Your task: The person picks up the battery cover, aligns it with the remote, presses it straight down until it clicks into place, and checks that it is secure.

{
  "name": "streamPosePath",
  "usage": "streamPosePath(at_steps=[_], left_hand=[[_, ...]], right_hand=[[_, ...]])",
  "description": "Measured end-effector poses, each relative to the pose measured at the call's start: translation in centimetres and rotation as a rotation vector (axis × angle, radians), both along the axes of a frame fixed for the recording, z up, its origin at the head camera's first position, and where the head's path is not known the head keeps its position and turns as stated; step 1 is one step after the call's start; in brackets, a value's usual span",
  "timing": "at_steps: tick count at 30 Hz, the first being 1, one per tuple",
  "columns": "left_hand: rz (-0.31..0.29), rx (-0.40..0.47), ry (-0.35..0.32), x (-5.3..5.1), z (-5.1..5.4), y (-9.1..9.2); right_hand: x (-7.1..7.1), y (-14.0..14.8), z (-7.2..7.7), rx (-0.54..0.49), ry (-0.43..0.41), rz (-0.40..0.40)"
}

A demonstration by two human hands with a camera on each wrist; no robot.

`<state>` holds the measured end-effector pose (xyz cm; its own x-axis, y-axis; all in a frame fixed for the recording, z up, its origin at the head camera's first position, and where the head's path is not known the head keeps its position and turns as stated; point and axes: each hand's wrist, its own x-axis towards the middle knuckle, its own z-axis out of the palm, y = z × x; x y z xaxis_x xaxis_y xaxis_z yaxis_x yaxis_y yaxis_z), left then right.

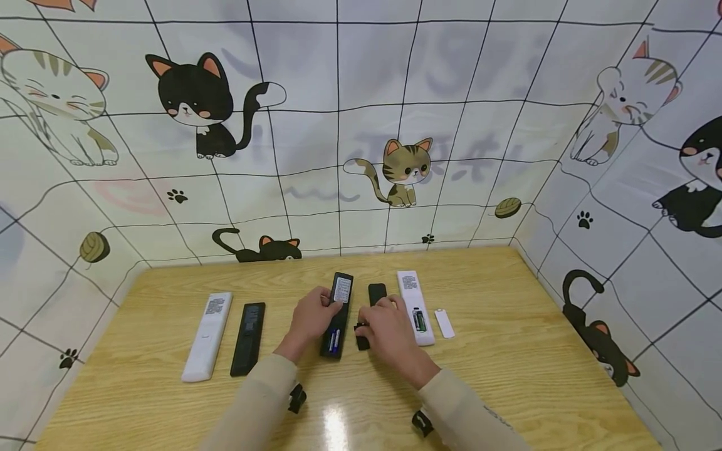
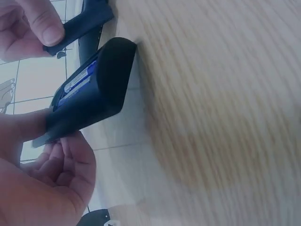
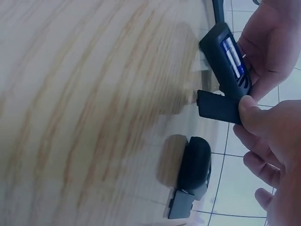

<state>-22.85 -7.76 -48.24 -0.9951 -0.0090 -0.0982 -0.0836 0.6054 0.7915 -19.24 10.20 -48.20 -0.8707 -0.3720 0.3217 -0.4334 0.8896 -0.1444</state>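
As only head shows, label (image 1: 341, 290), on remote (image 1: 340, 322)

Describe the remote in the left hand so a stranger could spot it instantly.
Look near the centre of the wooden table, where the left hand holds a black remote. Its back carries a pale label toward the far end. Unlike any neighbour, it shows blue batteries.

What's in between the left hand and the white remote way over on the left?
A black remote control lies on the tabletop between the left hand and that white remote control; the head view shows it.
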Motion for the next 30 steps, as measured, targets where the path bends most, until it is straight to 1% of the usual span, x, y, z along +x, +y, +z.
streamPosePath(at_steps=[2, 6, 10, 14, 17, 20, 23, 26, 30], left_hand=[[0.015, 0.035, -0.001, -0.1, 0.1, -0.3], [0.019, 0.131, 0.002, -0.2, 0.1, -0.8], [-0.004, 0.254, 0.008, -0.2, -0.1, -1.1], [-0.033, 0.377, 0.019, 0.0, -0.2, -1.1], [-0.057, 0.440, 0.024, 0.2, -0.3, -0.9], [-0.086, 0.478, 0.028, 0.5, -0.3, -0.8], [-0.112, 0.489, 0.030, 0.7, -0.3, -0.8], [-0.136, 0.483, 0.031, 0.9, -0.4, -0.7], [-0.156, 0.446, 0.037, 1.2, -0.4, -0.7]], right_hand=[[0.1, 0.0, 0.2, -0.008, -0.004, 0.007], [0.3, 0.1, 0.8, -0.037, 0.003, 0.022], [0.5, 0.1, 1.6, -0.061, 0.015, 0.030], [0.7, 0.1, 1.9, -0.071, 0.034, 0.043], [0.9, 0.0, 2.1, -0.082, 0.062, 0.065], [1.0, 0.0, 2.1, -0.094, 0.086, 0.095], [1.1, -0.1, 2.1, -0.093, 0.101, 0.127], [1.2, -0.1, 1.9, -0.088, 0.112, 0.152], [1.4, -0.3, 1.6, -0.094, 0.119, 0.169]])
